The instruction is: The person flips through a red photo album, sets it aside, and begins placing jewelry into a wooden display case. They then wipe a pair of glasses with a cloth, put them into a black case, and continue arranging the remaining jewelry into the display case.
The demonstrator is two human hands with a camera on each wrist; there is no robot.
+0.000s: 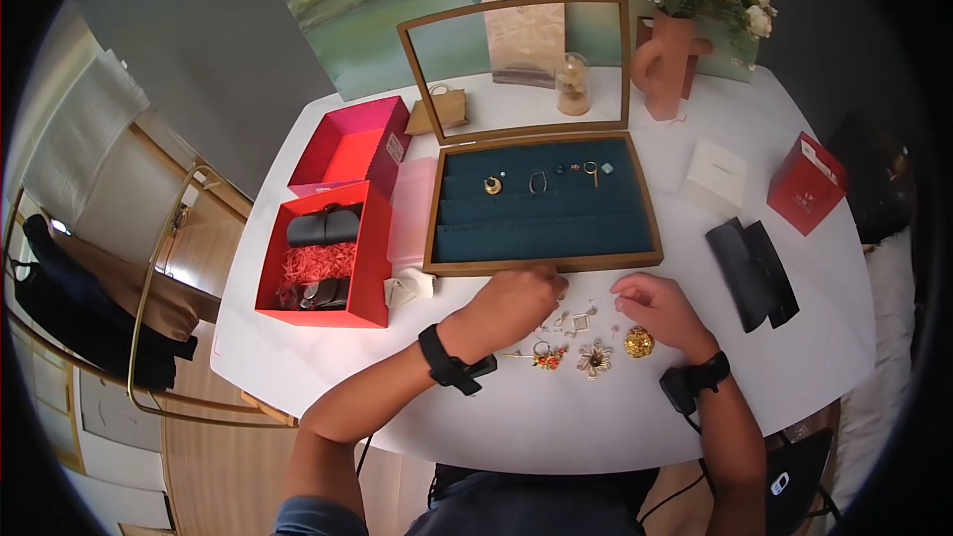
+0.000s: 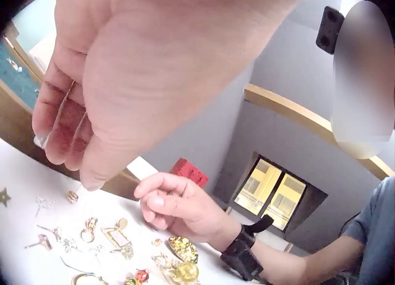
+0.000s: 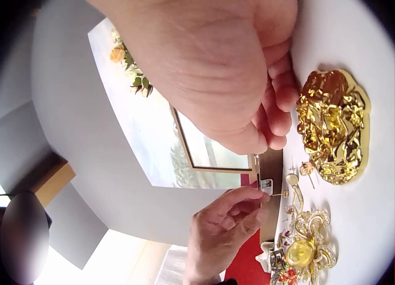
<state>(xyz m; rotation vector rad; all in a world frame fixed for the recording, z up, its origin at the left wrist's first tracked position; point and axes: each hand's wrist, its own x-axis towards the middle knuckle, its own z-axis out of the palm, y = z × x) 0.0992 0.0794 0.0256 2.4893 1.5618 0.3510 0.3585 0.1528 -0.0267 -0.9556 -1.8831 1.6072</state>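
Observation:
My left hand [image 1: 516, 306] is over the table just in front of the jewelry case. In the right wrist view its fingertips pinch a small earring with a clear square stone [image 3: 266, 185] and a thin gold pin. My right hand [image 1: 657, 306] rests at the table beside a gold nugget-like ornament [image 1: 638, 341], its fingers loosely bent with nothing visible in them. Between and below the hands lie a flower brooch [image 1: 595, 359] with a yellow center, a red-and-gold floral piece [image 1: 548, 356], a square-framed earring [image 2: 116, 237] and several small studs.
The wood-framed jewelry case [image 1: 543, 264] stands with its glass lid raised, several pieces on its dark green lining [image 1: 556, 228]. At left is a red box [image 1: 372, 268] with shredded paper and dark cases. Black glasses cases [image 1: 751, 273], a white box [image 1: 717, 174] and a red box [image 1: 807, 186] stand right.

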